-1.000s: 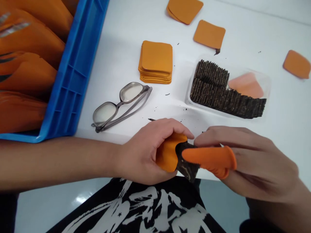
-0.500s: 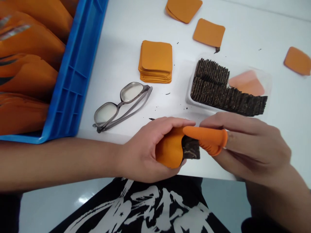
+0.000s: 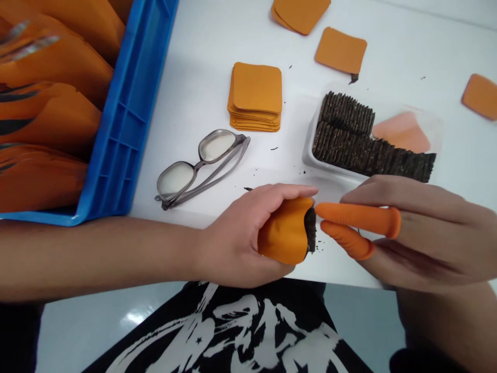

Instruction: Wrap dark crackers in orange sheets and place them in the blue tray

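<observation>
- Head view: the left hand (image 3: 248, 233) is curled around an orange pouch (image 3: 285, 233), thumb on the near side and fingers on the far side, its bulged mouth turned towards the right hand (image 3: 430, 228)
- A dark piece (image 3: 311, 228) shows at the pouch mouth, its outer edge sticking out; how far it reaches inside is hidden
- The right hand wears two orange finger covers (image 3: 359, 216); their tips stand slightly apart just beside the pouch mouth, with nothing visible between them
- Beyond the right hand, a clear container (image 3: 334, 170) holds rows of thin dark pieces (image 3: 361, 140) set on edge; the hand overlaps its near side in the view, and whether they touch I cannot tell
- To the left of the container, a stack of flat orange pouches (image 3: 256, 96) lies on the white table (image 3: 194, 77)
- Folded glasses (image 3: 197, 165) rest between that stack and the left forearm
- At the left, a blue crate (image 3: 116, 134) holds large orange bags (image 3: 50, 114)
- At the far side lie overlapping orange pieces (image 3: 301, 15) and a single flat pouch (image 3: 341, 50), a dark scrap (image 3: 353, 78) at its near edge
- Dark crumbs (image 3: 305, 172) are scattered about the tabletop
</observation>
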A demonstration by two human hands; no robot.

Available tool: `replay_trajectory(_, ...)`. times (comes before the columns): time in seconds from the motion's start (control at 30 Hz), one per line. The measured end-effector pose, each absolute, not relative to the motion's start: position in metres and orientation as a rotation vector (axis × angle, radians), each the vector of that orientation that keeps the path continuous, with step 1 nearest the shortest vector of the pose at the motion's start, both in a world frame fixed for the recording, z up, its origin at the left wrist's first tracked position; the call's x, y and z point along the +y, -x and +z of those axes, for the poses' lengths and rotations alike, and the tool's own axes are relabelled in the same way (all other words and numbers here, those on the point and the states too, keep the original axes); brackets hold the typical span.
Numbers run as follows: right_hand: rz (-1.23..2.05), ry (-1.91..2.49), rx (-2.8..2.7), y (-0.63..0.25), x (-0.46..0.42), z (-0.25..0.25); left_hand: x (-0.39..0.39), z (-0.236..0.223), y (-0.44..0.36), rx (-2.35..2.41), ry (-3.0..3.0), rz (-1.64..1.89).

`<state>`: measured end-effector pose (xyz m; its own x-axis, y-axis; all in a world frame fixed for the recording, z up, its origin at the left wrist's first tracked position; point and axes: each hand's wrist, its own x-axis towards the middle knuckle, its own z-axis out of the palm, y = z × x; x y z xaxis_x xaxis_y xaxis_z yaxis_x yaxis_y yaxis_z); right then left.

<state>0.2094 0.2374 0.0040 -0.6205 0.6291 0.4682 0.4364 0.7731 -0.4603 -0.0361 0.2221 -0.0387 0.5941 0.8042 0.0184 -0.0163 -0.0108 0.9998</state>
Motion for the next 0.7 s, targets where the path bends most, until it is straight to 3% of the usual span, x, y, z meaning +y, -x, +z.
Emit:
replay_trajectory(0.23,0.715,0.683,-2.386,-0.2047,0.2378,0.0043,0.2218,-0.0419,0.0352,0.691,-1.539,0.789)
replay_trajectory(0.7,0.52,0.756,-2.41,-0.2064,0.2377,0.0101,0.2264,-0.0409,0.0388,0.662,-1.718,0.842)
